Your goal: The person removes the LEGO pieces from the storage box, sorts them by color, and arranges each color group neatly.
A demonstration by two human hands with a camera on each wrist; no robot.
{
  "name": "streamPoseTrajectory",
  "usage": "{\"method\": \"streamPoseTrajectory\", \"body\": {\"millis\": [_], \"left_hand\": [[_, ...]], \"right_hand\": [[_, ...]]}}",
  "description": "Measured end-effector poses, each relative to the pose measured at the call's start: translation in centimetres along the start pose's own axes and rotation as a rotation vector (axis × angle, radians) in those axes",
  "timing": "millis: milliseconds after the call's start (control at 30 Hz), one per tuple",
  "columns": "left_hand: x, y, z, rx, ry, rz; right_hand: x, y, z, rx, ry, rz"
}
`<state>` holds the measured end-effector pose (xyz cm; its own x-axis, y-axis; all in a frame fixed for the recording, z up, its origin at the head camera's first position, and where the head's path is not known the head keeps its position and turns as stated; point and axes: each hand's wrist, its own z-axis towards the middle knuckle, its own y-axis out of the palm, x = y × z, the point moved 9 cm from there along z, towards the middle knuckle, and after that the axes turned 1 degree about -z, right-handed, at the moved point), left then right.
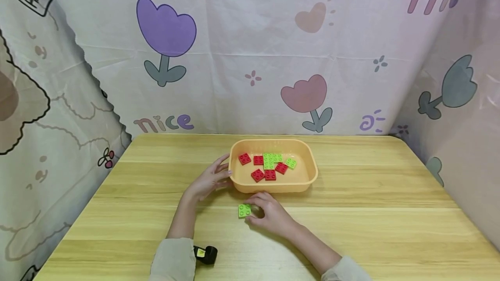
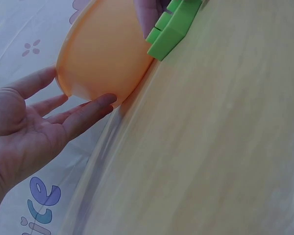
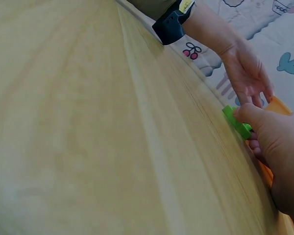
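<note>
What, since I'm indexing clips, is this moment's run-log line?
left hand: fingers against tray at left end | right hand: finger and thumb at green brick outside tray | tray: red bricks, other green bricks

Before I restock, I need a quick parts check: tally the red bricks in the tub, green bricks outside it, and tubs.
Red bricks inside: 5
Green brick outside: 1
Tub: 1
Total: 7
</note>
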<state>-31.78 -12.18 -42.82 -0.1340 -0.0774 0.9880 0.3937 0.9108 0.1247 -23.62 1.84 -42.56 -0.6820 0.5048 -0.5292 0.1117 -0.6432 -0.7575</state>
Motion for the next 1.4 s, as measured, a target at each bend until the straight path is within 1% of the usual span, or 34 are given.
{"method": "streamPoseTrajectory", "body": {"millis": [100, 167, 233, 400, 467, 600, 700, 767, 833, 900, 1000, 1067, 1200, 1300, 1400], "left_hand": [[0.1, 0.0, 0.0, -0.002, -0.001, -0.003], [0.1, 0.1, 0.0, -0.003, -0.002, -0.004], [0.1, 0.1, 0.0, -0.007, -0.002, -0.004], [0.1, 0.2, 0.0, -0.008, 0.001, -0.009], [0.1, 0.2, 0.0, -0.004, 0.001, -0.012], [0.0, 0.3, 0.0, -0.016, 0.005, -0.011], [0.0, 0.3, -0.1, -0.020, 0.004, -0.013], [-0.1, 0.2, -0.1, -0.011, -0.004, -0.019], [-0.1, 0.1, -0.1, -0.002, -0.009, -0.023], [0.0, 0.1, -0.1, 0.001, -0.011, -0.021], [0.1, 0.1, -0.2, 0.006, -0.012, -0.022], [0.2, 0.1, -0.3, -0.001, -0.005, -0.016], [0.1, 0.0, -0.3, 0.003, -0.008, -0.024], [0.0, 0.0, -0.2, 0.006, -0.011, -0.029], [0.1, 0.1, -0.2, -0.004, -0.001, -0.027]], "right_hand": [[0.0, -0.1, 0.0, 0.007, -0.002, -0.007], [-0.2, -0.3, -0.1, 0.026, -0.015, -0.007], [-0.5, -0.6, -0.1, 0.051, -0.044, -0.004], [-1.8, -1.5, -0.4, 0.129, -0.155, 0.030], [-2.2, -2.1, -0.5, 0.158, -0.185, 0.059], [-3.0, -3.7, -0.3, 0.207, -0.216, 0.130], [-3.6, -5.4, 0.1, 0.242, -0.234, 0.179], [-3.8, -6.7, 0.6, 0.268, -0.243, 0.195], [-3.7, -8.1, 1.1, 0.292, -0.227, 0.208], [-3.1, -9.3, 1.7, 0.314, -0.194, 0.198], [-1.8, -10.8, 2.7, 0.333, -0.120, 0.179], [-0.7, -11.6, 3.3, 0.331, -0.068, 0.167], [1.4, -12.4, 4.5, 0.307, 0.005, 0.140], [2.8, -12.8, 5.3, 0.286, 0.034, 0.107], [4.2, -12.8, 6.1, 0.266, 0.058, 0.080]]}}
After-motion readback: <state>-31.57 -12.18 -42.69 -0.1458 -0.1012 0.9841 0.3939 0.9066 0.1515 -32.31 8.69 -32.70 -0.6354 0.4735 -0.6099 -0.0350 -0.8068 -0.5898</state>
